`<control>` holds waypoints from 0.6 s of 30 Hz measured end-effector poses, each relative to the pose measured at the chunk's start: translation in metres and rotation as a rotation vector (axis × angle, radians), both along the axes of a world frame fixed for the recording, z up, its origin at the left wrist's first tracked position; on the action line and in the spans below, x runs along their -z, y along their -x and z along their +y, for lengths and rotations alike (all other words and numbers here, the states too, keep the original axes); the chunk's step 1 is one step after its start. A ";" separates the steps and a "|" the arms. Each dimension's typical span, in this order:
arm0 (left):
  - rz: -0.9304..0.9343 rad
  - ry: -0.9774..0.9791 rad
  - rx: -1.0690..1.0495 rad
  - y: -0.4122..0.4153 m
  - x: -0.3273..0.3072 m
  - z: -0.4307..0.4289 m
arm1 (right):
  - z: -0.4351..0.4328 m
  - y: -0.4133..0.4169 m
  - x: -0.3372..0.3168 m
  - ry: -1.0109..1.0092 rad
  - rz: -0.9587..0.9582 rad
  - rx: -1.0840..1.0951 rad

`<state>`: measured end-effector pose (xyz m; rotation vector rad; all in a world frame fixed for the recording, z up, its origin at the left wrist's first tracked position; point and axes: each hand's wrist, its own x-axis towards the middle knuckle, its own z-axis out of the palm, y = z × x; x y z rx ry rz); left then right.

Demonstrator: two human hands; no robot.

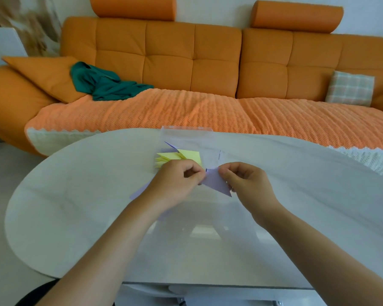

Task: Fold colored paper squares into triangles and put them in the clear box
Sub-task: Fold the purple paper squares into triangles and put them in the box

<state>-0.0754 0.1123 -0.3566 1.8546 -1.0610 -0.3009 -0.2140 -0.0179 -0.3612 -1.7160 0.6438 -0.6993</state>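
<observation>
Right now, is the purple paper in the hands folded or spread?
Folded: the purple paper shows a triangle, pinched between left hand and right hand.

Over the white table [75,206], the left hand [177,180] and right hand [245,180] pinch a lilac paper triangle [217,183] before the clear box [186,135] holding yellow triangles [177,157].

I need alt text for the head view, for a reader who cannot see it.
The left hand and right hand pinch a purple paper triangle over a white table. Yellow triangles and a clear box lie just behind, an orange sofa beyond.
</observation>
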 end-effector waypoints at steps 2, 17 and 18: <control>-0.011 0.039 -0.034 -0.013 -0.003 0.004 | 0.001 -0.009 -0.004 0.023 0.047 -0.053; -0.491 -0.102 -0.111 -0.114 0.010 -0.011 | -0.061 -0.150 -0.045 0.260 0.232 0.039; -0.523 -0.132 -0.108 -0.118 0.013 -0.013 | -0.064 -0.159 -0.042 0.268 0.280 0.016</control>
